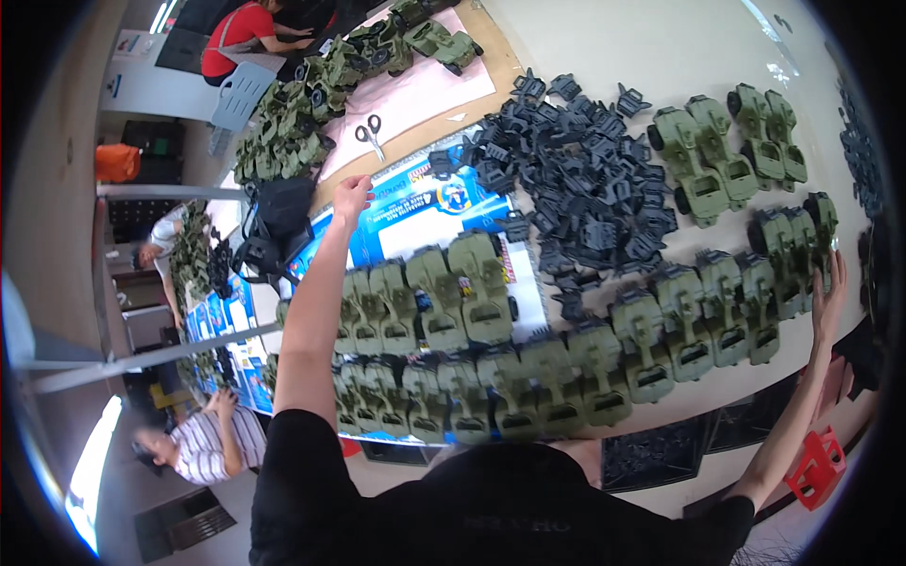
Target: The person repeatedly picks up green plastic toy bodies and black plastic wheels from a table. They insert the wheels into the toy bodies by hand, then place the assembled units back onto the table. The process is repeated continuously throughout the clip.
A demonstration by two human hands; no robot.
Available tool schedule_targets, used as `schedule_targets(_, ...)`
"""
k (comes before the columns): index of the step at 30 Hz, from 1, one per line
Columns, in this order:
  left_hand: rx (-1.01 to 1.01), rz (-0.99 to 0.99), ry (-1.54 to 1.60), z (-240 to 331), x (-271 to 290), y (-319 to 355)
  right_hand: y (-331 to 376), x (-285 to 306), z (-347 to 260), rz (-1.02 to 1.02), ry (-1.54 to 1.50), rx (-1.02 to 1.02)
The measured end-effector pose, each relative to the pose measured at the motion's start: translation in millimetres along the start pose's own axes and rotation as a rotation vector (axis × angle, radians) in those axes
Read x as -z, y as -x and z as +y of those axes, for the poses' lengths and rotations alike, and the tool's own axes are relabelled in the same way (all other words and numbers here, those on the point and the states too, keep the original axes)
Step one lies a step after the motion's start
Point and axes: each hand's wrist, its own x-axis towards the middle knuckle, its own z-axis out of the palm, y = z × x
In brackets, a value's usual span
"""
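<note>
My left hand (353,198) is raised over a blue-and-white printed sheet (448,209), its fingers curled closed; whatever they may hold is hidden. At the far right, my right hand (830,291) has its fingers stretched out against the side of the end green toy vehicle (819,219) in a short row. Rows of similar green toy vehicle bodies (517,382) stand close together along the near side of the table. Between my hands lies a heap of black plastic parts (599,179).
Black-handled scissors (371,135) lie near a pink sheet (448,80) with more green vehicles. Further green vehicles (698,160) stand beyond the heap. A black bag (281,212) sits left. Other people work at the left. A red stool (817,467) stands at lower right.
</note>
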Motion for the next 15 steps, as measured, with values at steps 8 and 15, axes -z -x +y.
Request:
schedule_targets(8,-0.398,0.57,-0.348,94,-1,-159,58,72,-286,-0.327,-0.244,-0.073)
schedule_targets(15,-0.693,0.256,-0.908,124,31,-249,37,81,-339,-0.256,-0.279,0.044)
